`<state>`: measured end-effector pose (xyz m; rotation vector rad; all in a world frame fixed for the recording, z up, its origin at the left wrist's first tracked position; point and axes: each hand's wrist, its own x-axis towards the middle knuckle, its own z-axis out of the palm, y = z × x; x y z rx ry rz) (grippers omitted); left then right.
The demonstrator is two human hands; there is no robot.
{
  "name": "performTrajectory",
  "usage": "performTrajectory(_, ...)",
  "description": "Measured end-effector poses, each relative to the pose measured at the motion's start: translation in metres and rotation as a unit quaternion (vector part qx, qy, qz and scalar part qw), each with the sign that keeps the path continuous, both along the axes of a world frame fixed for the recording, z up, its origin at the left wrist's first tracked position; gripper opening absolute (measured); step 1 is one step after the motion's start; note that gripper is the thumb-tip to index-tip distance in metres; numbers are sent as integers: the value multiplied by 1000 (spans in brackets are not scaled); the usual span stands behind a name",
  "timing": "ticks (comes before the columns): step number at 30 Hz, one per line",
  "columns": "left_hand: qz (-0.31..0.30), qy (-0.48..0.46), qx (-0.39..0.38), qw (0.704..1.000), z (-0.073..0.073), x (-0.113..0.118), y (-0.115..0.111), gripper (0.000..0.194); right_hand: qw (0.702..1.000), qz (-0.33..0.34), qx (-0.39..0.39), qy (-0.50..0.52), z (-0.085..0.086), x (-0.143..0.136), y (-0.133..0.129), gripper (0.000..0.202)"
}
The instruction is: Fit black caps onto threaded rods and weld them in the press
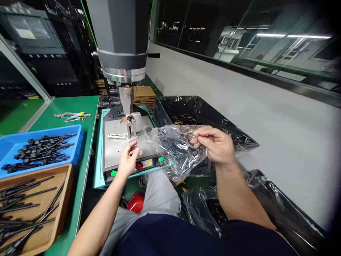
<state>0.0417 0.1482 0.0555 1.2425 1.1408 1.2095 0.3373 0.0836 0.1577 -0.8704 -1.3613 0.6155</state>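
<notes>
My right hand point(214, 144) pinches the edge of a clear plastic bag point(177, 149), which hangs crumpled to the left of the fingers, in front of a black-lined bin. My left hand point(129, 156) is raised over the front of the machine's metal plate point(114, 153), fingers curved with a gap between thumb and fingertips and nothing between them. Just beyond it stands a small metal fixture point(130, 128) on the plate, below the grey machine head point(122, 35). Green buttons point(160, 160) and a red button point(139, 166) sit on the machine's front edge.
At the left, a blue tray point(80, 142) and a brown tray point(65, 199) hold several black screw-like parts. Tools point(73, 115) lie on the green table point(61, 105). A black-lined bin point(226, 124) stands at the right, with more black plastic point(282, 202) lower right.
</notes>
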Motion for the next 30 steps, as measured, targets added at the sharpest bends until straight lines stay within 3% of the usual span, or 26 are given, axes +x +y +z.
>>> performTrajectory(2, -40, -66, -131, 988, -6, 14, 5, 56, 1000, -9, -18, 15, -19, 1, -21, 10)
performTrajectory(4, -78, -121, -251, 957, -18, 28, 6, 59, 997, -42, -38, 53, -46, -7, -43, 9)
performTrajectory(6, -51, -153, -304, 939, -33, 43, 6, 59, 984, -116, -64, 117, -78, -22, -65, 10)
performTrajectory(9, 51, -183, -296, 936, -49, 61, 10, 54, 940, -243, -123, 208, -124, -43, -94, 20)
performTrajectory(13, 77, -195, -258, 943, -52, 61, 21, 33, 889, -333, -234, 208, -170, -61, -128, 36)
performTrajectory(15, 96, -199, -234, 947, -49, 48, 27, 27, 866, -336, -299, 217, -188, -67, -143, 45)
performTrajectory(20, 160, -204, -149, 954, -33, 1, 40, 21, 813, -271, -441, 266, -228, -87, -165, 51)
performTrajectory(23, 138, -216, -159, 953, -25, -16, 40, 21, 830, -205, -492, 163, -234, -90, -169, 53)
performTrajectory(25, 106, -223, -170, 954, -21, -21, 36, 22, 844, -118, -523, 7, -222, -85, -166, 50)
performTrajectory(28, 61, -203, -152, 965, -15, -24, 30, 24, 846, -4, -478, -237, -180, -73, -143, 32)
performTrajectory(30, 15, -185, -125, 975, -10, -23, 26, 25, 883, -22, -373, -285, -143, -68, -109, 31)
